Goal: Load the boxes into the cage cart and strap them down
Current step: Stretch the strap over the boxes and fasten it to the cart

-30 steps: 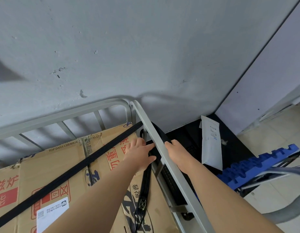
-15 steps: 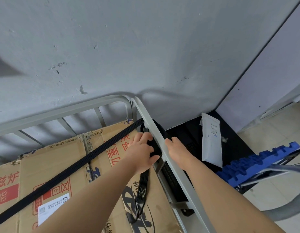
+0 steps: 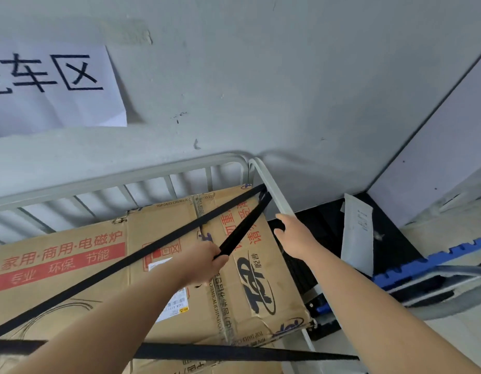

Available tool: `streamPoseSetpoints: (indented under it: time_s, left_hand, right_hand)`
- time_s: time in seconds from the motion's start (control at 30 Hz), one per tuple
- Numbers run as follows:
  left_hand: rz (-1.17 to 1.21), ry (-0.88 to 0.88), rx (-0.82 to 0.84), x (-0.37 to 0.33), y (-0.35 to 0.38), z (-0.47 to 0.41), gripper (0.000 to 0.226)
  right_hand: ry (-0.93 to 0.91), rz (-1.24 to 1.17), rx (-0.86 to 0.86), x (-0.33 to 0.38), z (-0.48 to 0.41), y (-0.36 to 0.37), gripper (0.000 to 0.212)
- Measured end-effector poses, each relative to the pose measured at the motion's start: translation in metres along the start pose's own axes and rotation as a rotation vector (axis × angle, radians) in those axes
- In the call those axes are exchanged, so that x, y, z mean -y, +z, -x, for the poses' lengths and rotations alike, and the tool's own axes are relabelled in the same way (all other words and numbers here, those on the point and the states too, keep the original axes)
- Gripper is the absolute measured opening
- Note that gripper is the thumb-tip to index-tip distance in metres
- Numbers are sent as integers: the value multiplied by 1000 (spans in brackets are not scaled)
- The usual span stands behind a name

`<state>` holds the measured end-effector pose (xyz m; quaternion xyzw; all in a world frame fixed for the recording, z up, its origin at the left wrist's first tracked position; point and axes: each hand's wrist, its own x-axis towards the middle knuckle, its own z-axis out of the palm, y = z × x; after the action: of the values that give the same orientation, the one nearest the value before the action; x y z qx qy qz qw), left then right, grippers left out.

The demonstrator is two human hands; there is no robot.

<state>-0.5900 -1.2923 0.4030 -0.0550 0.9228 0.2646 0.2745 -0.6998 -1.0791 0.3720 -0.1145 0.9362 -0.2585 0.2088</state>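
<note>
The left hand (image 3: 203, 264) grips the black strap (image 3: 244, 225) over the "TOP DAILY CHEMICAL" carton (image 3: 177, 214); the right hand (image 3: 294, 237) apparently curls round the cage cart rail (image 3: 270, 184).

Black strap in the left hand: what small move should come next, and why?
Probably pull the strap end tighter: the left hand grips it, it runs to the corner of the cage cart, and the right hand holds the side rail.

Boxes (image 3: 164, 220) in cage cart (image 3: 126, 177); strap (image 3: 126, 262) over boxes; wall (image 3: 261, 76) behind cart.
</note>
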Motion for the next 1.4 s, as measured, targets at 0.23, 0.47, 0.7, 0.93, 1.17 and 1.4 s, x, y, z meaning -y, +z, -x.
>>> streamPoseSetpoints:
  time_s: [0.23, 0.47, 0.7, 0.93, 1.17, 1.4]
  left_hand:
    - [87, 103, -89, 7, 6, 67, 35]
    - [229, 92, -144, 21, 13, 108, 26]
    - [286, 28, -203, 29, 8, 103, 15]
    - [159, 54, -192, -11, 0, 54, 25]
    - [-114, -37, -98, 6, 12, -1, 33]
    - [-328, -89, 3, 17, 26, -50, 31]
  right_hand:
    - [-256, 208, -79, 42, 53, 32, 21]
    - [-310, 272, -124, 65, 80, 39, 33]
    - [-303, 240, -91, 65, 90, 35, 26]
    - [-253, 274, -121, 43, 64, 5, 47]
    - [-228, 322, -129, 22, -3, -8, 38]
    - [-322, 409, -107, 11, -83, -1, 33]
